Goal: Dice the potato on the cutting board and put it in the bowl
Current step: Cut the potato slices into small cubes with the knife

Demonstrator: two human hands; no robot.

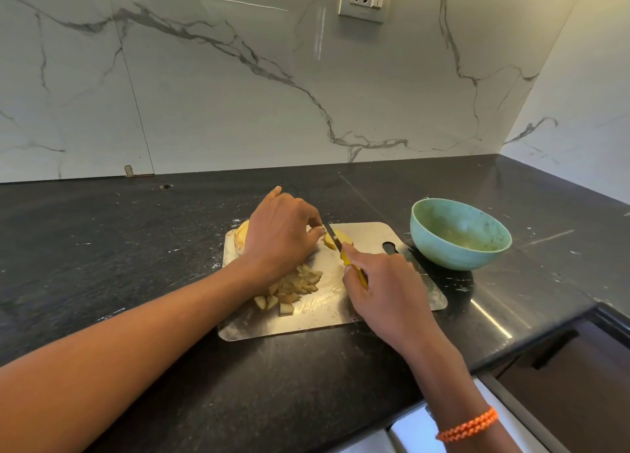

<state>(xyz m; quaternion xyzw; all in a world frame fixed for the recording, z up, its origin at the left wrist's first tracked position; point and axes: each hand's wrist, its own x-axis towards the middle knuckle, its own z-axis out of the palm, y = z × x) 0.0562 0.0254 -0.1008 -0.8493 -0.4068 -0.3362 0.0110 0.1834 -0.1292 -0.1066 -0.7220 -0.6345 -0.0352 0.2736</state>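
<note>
**Grip on both sides of the blade, cut line between the hands**

Left hand [279, 234], in the middle of the frame, curls its fingers down onto the pale yellow potato piece [335, 239] and pins it to the scratched, shiny metal cutting board [361, 302]. Behind that hand, toward the board's upper left corner, a larger uncut potato chunk [240, 237] waits. Below the wrist, near the board's centre, lies a loose heap of diced potato cubes [293, 287].

Moving right, the yellow-handled small knife [344, 254] slants from lower right up to upper left, its dark blade resting across the pinned piece just beside the left fingertips. The right hand [381, 289] grasps the handle, forefinger laid along its top. The piece's long axis seems to run roughly across the blade, so the next stroke looks like a plain downward press; the narrow margin between edge and fingertips is the thing to watch.

Farther right, off the board's upper right corner and just beside its hanging slot, sits the pale green round bowl [460, 234] on the black speckled stone desk [136, 248], holding no dice yet. The right hand is nearer to it. Bare desk stretches left of the board; lower right, the desk edge drops away.
</note>
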